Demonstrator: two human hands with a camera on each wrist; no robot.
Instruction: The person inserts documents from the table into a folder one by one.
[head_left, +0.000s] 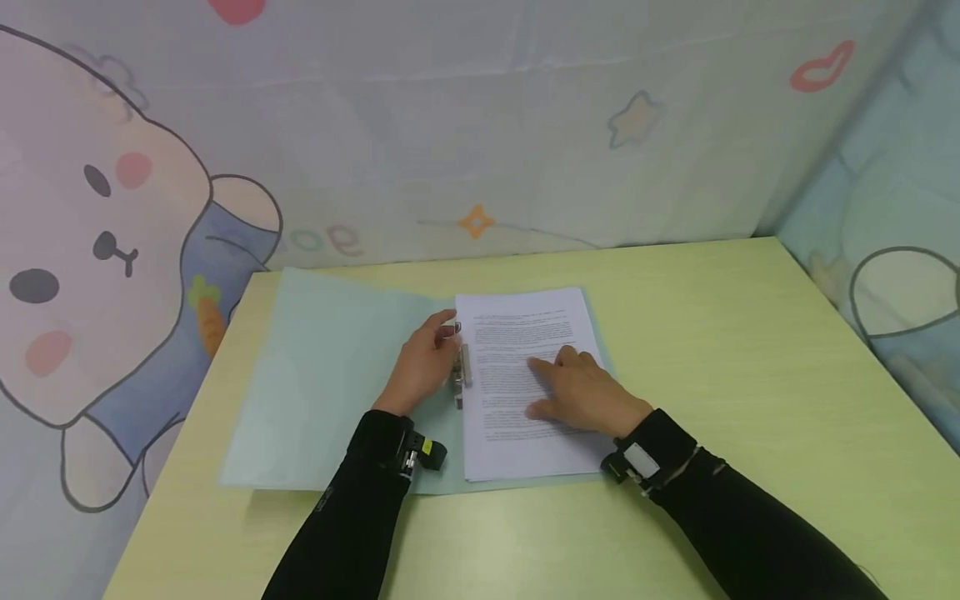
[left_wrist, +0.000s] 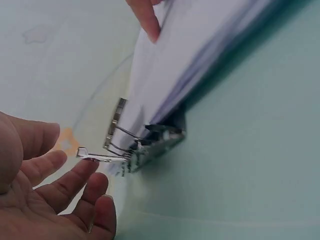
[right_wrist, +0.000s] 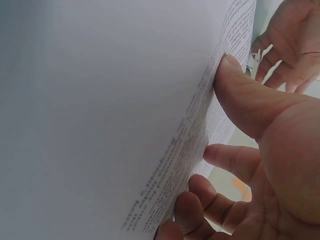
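Pale green plastic forms the open folder [head_left: 330,383] that lies flat on the yellow-green table [head_left: 750,350], its left cover spread wide and its right half bearing a stack of printed paper [head_left: 525,333]. Along the stack's left edge, at the folder's spine, sits a metal spring clip [head_left: 459,375].

The left hand [head_left: 423,362] rests at the clip with its fingers only loosely bent. In the left wrist view its fingertips [left_wrist: 87,167] touch the end of the clip's thin lever [left_wrist: 100,157], which juts out from the mechanism [left_wrist: 150,145]; the fingers lie under and against the lever rather than wrapping round it. The clip's pressing bar [left_wrist: 116,122] lies against the left margin of the sheets, whose layered edges fan slightly above it.

The right hand [head_left: 581,392] lies spread on top of the printed page, palm down, fingers nearly straight and pointing left toward the clip. In the right wrist view its thumb [right_wrist: 245,95] presses against the text side of the paper [right_wrist: 125,110], and the other fingers [right_wrist: 225,160] rest against the sheet's lower part, only lightly bent. It grips nothing.

Behind the table hangs a cloth backdrop [head_left: 480,125] printed with a cartoon rabbit [head_left: 97,242], stars and hearts.
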